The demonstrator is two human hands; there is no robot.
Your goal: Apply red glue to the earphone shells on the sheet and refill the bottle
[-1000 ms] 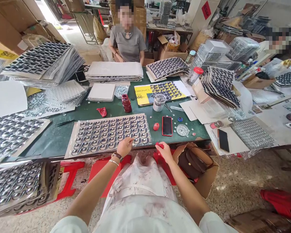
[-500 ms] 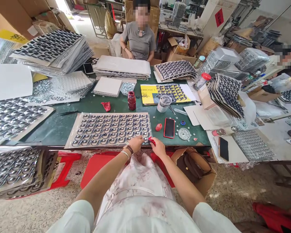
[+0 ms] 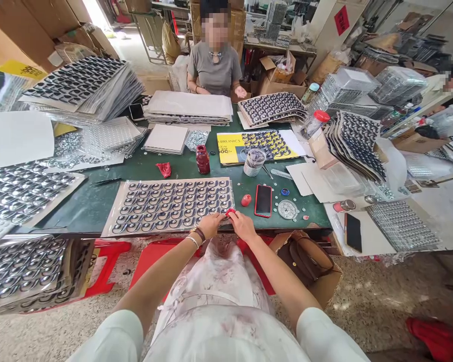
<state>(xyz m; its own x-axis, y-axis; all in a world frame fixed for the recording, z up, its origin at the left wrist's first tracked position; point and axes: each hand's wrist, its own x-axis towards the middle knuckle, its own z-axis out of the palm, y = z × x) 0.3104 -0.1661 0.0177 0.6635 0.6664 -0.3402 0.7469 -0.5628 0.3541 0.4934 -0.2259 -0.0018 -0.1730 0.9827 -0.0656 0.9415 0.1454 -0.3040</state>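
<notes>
A sheet (image 3: 115,213) with rows of dark, crescent-shaped pieces and shiny round domes lies in front of me on the green table. Over its near right corner my left hand (image 3: 210,224) has its fingers pressed together; whatever they pinch is too small to name. A small red cloth (image 3: 230,211) is gripped in my right hand (image 3: 243,225), whose fingertips almost meet the left ones at that corner. Beyond the sheet stand a dark red bottle (image 3: 203,160) and another crumpled red cloth (image 3: 163,169). A small red lump (image 3: 246,200) lies right of the sheet.
Right of my hands are a red-edged phone (image 3: 263,201) and a round clear dish (image 3: 288,210). A clear tub (image 3: 254,162) stands farther back. Tweezers (image 3: 105,182) lie to the left. Stacked sheets (image 3: 79,83) rise at the far left. A co-worker (image 3: 215,70) sits opposite.
My right hand has moved left and slightly up with the red cloth, now against the sheet's corner beside my left fingers. The co-worker's one hand has come up, palm showing.
</notes>
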